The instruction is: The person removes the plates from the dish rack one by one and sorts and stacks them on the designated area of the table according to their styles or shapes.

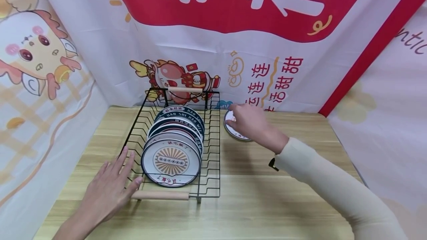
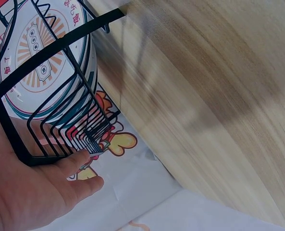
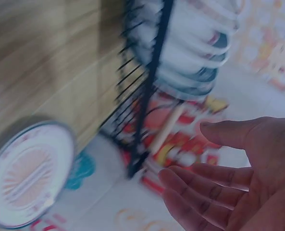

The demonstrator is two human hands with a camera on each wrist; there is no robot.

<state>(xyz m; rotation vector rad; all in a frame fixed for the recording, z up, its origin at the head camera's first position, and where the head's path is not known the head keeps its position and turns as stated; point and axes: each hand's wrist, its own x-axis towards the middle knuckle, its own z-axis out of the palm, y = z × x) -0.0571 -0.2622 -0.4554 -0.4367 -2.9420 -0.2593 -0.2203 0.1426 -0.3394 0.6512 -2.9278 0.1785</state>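
Several plates (image 1: 171, 162) stand on edge, one behind another, in a black wire rack (image 1: 213, 158) with wooden handles. My left hand (image 1: 108, 188) rests on the rack's near left corner, fingers spread along its side; the left wrist view shows the hand (image 2: 36, 192) against the wire frame (image 2: 17, 139). My right hand (image 1: 250, 121) is over a white plate (image 1: 233, 130) lying right of the rack, partly covering it. In the right wrist view the hand (image 3: 219, 183) has relaxed fingers with nothing between them, apart from the plate (image 3: 31, 173).
A wooden table (image 1: 267, 203) carries the rack and the plate. Behind it hangs a white and red printed cloth (image 1: 207, 40), close to the rack's far end. Printed cloths also stand at the left (image 1: 50, 95) and right (image 1: 383, 121) sides.
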